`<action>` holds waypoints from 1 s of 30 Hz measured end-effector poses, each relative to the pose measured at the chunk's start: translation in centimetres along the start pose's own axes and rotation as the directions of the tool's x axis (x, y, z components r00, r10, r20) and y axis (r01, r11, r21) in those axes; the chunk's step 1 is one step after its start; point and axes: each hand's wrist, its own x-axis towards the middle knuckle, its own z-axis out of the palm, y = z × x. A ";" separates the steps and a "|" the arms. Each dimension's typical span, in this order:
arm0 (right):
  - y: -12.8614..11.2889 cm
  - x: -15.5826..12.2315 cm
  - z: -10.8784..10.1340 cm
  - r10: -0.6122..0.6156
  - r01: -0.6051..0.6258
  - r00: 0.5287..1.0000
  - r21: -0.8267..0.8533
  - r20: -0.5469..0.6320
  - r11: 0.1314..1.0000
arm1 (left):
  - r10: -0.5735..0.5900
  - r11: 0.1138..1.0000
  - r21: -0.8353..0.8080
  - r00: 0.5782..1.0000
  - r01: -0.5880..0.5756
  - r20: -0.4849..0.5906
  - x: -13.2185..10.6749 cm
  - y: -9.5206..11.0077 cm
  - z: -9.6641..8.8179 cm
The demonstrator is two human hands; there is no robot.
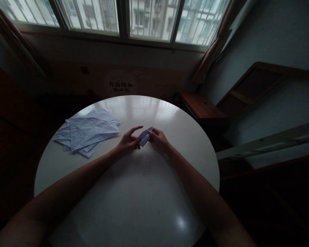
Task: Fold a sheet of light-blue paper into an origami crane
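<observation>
A small folded piece of pale blue paper [145,136] is held between both hands just above the round white table [134,199]. My left hand [128,141] pinches its left end with thumb and lower fingers, the index finger stretched out above it. My right hand [158,138] grips the right end with closed fingers.
A loose stack of several creased pale blue sheets [87,132] lies on the table to the left of the hands. Beyond the table stand a cardboard box with printed characters [121,85], a wooden side table [202,106] at right, and a barred window [118,17].
</observation>
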 end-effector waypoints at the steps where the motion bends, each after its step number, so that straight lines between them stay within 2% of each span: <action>1: 0.0 0.0 0.0 -0.008 0.008 1.000 -0.012 0.004 1.000 | 0.001 1.000 -0.006 1.000 -0.001 -0.010 0.0 0.0 0.0; 5: 0.0 0.0 0.0 -0.015 0.015 1.000 -0.011 0.003 1.000 | -0.001 1.000 -0.018 0.999 0.000 -0.033 0.2 0.1 0.1; 10: 0.0 0.0 -0.1 -0.017 0.017 1.000 -0.017 0.019 1.000 | -0.014 1.000 0.008 0.998 0.013 0.055 0.5 -0.3 -0.2; 15: -0.1 -0.2 0.1 -0.033 0.033 0.999 -0.011 0.019 0.999 | -0.020 1.000 0.015 0.997 0.018 0.073 0.5 -0.5 -0.2; 25: -0.1 -0.2 -0.1 -0.049 0.056 0.998 -0.164 0.045 0.985 | -0.017 0.998 0.062 0.995 0.011 0.094 0.0 0.5 0.2; 30: 0.1 -0.1 -0.4 -0.046 0.050 0.999 -0.194 0.025 0.980 | -0.026 1.000 -0.004 0.997 0.027 0.077 0.0 0.4 0.4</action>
